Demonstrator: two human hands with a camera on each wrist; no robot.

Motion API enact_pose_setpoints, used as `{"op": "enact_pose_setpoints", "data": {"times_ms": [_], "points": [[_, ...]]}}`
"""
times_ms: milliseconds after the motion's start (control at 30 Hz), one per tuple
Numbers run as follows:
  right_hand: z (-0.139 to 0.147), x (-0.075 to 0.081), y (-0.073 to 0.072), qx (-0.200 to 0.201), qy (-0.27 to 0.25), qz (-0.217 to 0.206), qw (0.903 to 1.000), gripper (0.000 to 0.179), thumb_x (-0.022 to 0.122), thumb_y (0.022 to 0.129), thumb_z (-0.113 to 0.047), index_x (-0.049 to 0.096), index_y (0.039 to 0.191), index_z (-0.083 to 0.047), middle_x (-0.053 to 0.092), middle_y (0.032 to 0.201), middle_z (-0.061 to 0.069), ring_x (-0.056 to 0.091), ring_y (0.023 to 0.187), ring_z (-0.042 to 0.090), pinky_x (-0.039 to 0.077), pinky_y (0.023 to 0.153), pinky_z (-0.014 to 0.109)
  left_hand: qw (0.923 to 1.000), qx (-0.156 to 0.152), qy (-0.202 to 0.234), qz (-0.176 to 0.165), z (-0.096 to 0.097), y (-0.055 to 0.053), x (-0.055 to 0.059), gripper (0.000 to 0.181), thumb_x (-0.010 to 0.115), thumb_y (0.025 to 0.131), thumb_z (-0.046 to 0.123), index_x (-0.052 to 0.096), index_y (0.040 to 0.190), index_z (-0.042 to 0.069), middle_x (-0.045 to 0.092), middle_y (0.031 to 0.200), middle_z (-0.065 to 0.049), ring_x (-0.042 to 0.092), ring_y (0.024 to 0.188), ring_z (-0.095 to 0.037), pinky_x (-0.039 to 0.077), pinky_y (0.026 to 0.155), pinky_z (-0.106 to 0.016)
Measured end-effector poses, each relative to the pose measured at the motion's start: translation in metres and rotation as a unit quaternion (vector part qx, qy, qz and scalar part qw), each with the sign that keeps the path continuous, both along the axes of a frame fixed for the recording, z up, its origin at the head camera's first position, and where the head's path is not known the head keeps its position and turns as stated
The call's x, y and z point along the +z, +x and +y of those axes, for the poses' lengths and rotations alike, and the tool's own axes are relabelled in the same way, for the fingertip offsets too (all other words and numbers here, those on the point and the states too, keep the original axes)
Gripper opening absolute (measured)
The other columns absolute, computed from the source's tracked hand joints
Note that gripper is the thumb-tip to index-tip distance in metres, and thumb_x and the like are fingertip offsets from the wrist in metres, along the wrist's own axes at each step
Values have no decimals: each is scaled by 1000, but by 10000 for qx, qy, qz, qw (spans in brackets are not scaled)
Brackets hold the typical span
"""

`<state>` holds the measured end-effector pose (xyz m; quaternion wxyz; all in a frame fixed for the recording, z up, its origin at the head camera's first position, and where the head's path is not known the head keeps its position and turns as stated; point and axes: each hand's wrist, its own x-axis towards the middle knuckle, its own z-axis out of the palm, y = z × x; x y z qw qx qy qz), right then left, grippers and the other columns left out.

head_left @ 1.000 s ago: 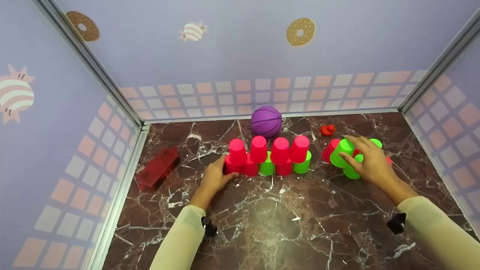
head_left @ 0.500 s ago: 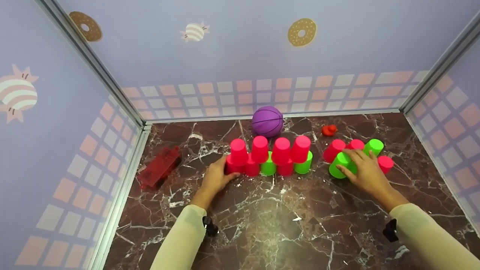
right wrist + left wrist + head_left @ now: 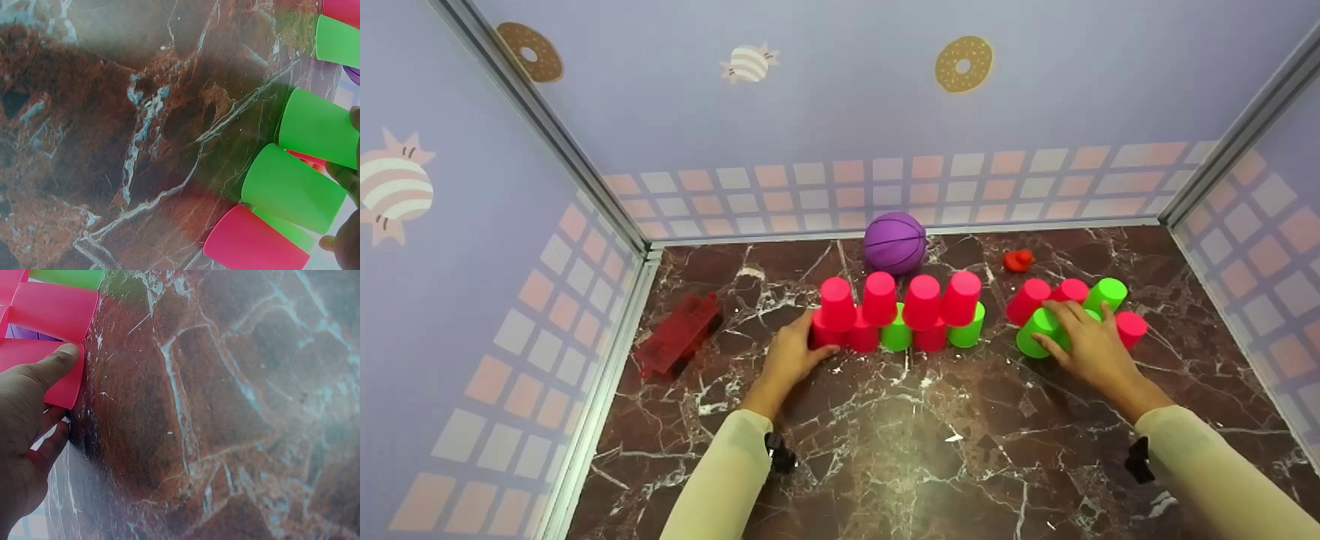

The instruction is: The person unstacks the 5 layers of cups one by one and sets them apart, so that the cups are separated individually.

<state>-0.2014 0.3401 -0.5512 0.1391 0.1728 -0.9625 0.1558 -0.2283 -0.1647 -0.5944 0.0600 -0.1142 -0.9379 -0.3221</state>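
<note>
Upside-down plastic cups stand in two tiers: a lower row with red cups (image 3: 863, 339) and green cups (image 3: 967, 331), and several pink-red cups (image 3: 880, 298) on top. My left hand (image 3: 789, 352) curls round the lower row's leftmost red cup (image 3: 48, 371), thumb on its front and fingers at its far side. To the right, my right hand (image 3: 1091, 337) holds a green cup (image 3: 1034, 336) upside down, thumb and fingers about its top. A second green cup (image 3: 292, 188) is partly hidden beneath that hand in the head view, beside a red cup (image 3: 253, 242).
More red cups (image 3: 1030, 300) and a green cup (image 3: 1108, 292) stand behind and beside the right hand. A purple ball (image 3: 895, 242) lies behind the tiers, a small red toy (image 3: 1018, 261) at the back right, a translucent red block (image 3: 679, 336) at left. Walls enclose three sides.
The right hand has lowered the green cup from a tilted, raised position to the table, toward the person, in front of the red cups. The left hand has stayed at its cup.
</note>
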Motion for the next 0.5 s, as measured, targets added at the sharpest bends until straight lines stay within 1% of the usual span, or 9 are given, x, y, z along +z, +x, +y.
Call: {"op": "enact_pose_setpoints", "data": {"times_ms": [300,500], "points": [[0,1,0,7,98,-126,9999,59,83,99,-26,61,146,2,69,137,29,68,128,54,26,117,90,10000,34,41,-49,0,1,0,63,95,86,37,66,137,13,81,124,-16,78,116,-40,61,100,-59],[0,4,0,12,34,-241,9997,63,83,99,-29,60,149,1,68,142,29,65,133,53,24,119,90,10000,23,65,-65,0,1,1,64,95,87,36,66,139,13,80,127,-17,78,119,-41,61,102,-59]]}}
